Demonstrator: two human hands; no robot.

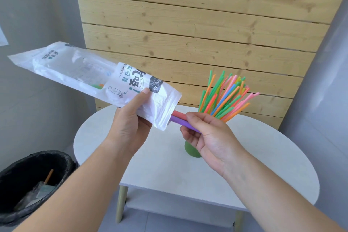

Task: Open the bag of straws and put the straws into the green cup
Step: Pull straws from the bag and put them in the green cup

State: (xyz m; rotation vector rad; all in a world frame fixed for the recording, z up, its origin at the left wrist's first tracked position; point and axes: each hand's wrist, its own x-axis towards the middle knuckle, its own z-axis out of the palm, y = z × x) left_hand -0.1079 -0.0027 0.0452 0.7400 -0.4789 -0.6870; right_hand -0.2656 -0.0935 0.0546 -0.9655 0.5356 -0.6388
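A: Log entry. What do I have in hand?

B: My left hand (130,124) is closed round the open end of the straw bag (94,79), thumb on the printed face. The bag slants from frame centre to the upper left, looks mostly empty, a green and orange bit showing through mid-length.

A: And the other side?

B: My right hand (207,133) pinches a purple straw (183,123) at the bag mouth, fingers curled shut on it. A red straw (178,114) lies just beside it, also sticking out of the mouth; I cannot tell if I grip that one.

A: Cup?

B: The green cup (191,150) stands on the white table (169,165), centre frame, largely hidden behind my right hand. A fan of coloured straws (224,96) rises from it.

A: Anything else holding things?

B: Lower left, black-lined bin (33,181) with scraps inside.
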